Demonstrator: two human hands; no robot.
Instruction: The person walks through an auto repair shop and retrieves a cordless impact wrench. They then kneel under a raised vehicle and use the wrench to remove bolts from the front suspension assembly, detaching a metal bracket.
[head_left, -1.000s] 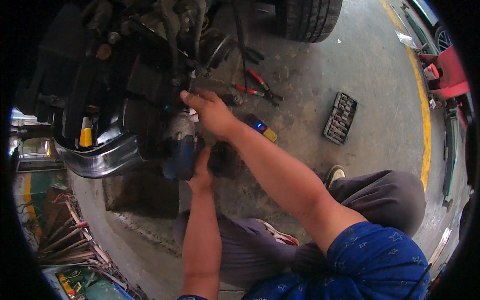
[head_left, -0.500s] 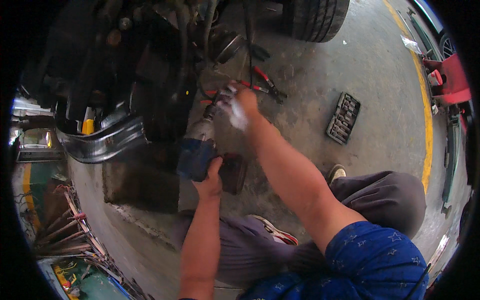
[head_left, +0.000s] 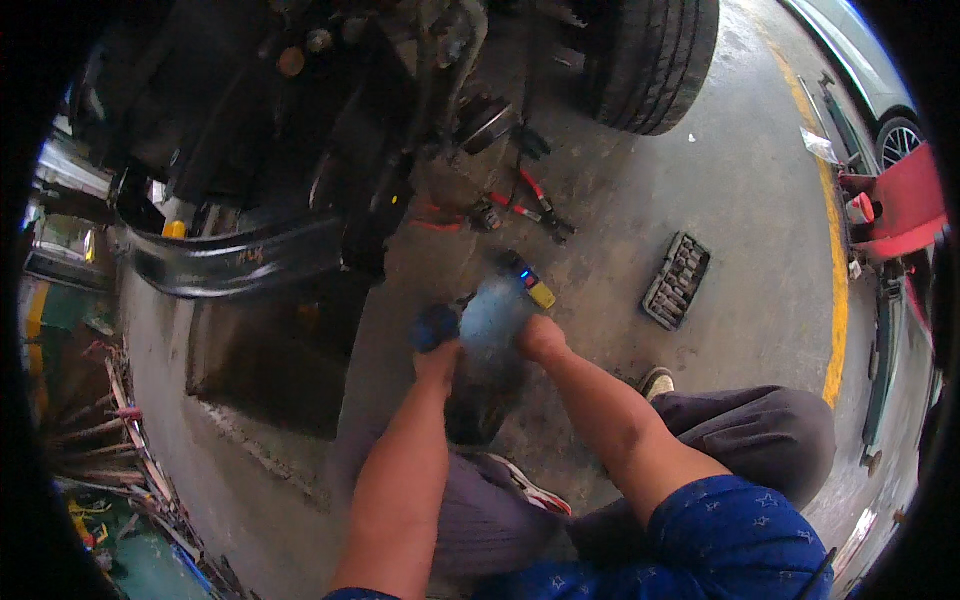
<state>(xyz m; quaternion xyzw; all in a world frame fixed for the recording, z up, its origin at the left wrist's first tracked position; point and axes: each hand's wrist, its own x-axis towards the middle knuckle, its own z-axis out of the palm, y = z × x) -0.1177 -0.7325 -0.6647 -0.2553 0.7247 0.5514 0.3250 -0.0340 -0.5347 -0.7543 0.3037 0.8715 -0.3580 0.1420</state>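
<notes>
Head-worn wide fisheye view, steeply downward onto the nearby left hand [head_left: 443, 354] and right hand [head_left: 543, 338]

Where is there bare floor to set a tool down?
Bare floor lies between the socket case and the yellow line, and between that case and the tyre, bar one white scrap. It's crowded around the red-handled pliers and the yellow-and-black device near the right hand.

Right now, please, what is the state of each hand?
Left hand: holding the blue power tool.
Right hand: fingers blurred, grip cannot be told.
</notes>
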